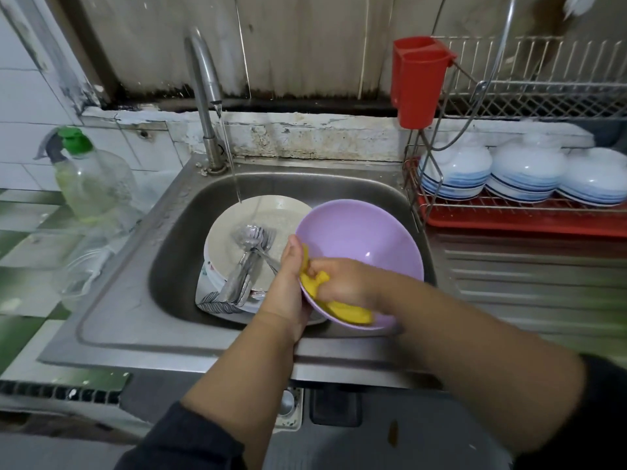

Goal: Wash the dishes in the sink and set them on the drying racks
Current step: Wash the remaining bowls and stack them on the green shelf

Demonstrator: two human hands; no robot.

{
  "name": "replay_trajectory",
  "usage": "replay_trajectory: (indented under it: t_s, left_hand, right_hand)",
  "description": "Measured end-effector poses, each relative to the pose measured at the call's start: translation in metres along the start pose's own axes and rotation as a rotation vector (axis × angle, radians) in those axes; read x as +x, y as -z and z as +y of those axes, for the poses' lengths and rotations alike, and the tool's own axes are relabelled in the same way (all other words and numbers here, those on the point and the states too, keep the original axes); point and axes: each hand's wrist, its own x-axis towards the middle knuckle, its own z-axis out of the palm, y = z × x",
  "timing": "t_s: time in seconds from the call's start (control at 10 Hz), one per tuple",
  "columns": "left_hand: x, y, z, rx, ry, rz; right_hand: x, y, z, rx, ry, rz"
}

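Here, over the steel sink's (142,266) 4 o'clock side, the left hand (288,283) grips the tilted round lilac plastic bowl (363,245) by its rim, while the right hand (342,283) clutches a yellow sponge (346,312) against its inside.

The brushed stainless-steel sink (176,232) looks dull and water-streaked, with a smooth metal tap (203,79) at its 11 o'clock. The round lilac plastic bowl (366,239) is smooth with a satin sheen, the yellow sponge cloth (349,313) inside it soft and matt. At 2 o'clock, glossy white-and-blue glazed bowls (524,174) sit on a wire metal rack (509,201) with a shiny red plastic tray (509,222).
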Motion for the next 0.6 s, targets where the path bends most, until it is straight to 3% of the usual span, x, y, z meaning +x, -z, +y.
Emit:
replay_trajectory:
  t_s: [0.1, 0.2, 0.3, 0.4, 0.5, 0.6]
  left_hand:
    - [-0.004, -0.004, -0.001, 0.040, -0.001, 0.039]
    - [-0.007, -0.008, 0.002, 0.088, 0.024, 0.022]
    - [-0.008, -0.008, 0.002, 0.091, 0.031, -0.050]
    - [-0.007, -0.008, 0.005, 0.023, 0.042, -0.037]
    - [-0.008, -0.007, 0.003, -0.045, 0.048, -0.034]
    - [-0.010, -0.010, 0.003, 0.044, 0.024, -0.008]
  right_hand:
    - [-0.016, 0.019, 0.018, -0.985, -0.247, -0.256]
    - [0.002, 0.031, 0.030, -1.259, -0.355, 0.154]
    - [0.037, 0.012, 0.021, -0.338, -0.141, 0.614]
    - [0.017, 0.001, -0.008, 0.181, -0.016, 0.350]
    - [-0.005, 0.028, -0.004, -0.078, -0.402, -0.048]
    - [-0.014, 0.042, 0.023, -0.798, -0.438, -0.119]
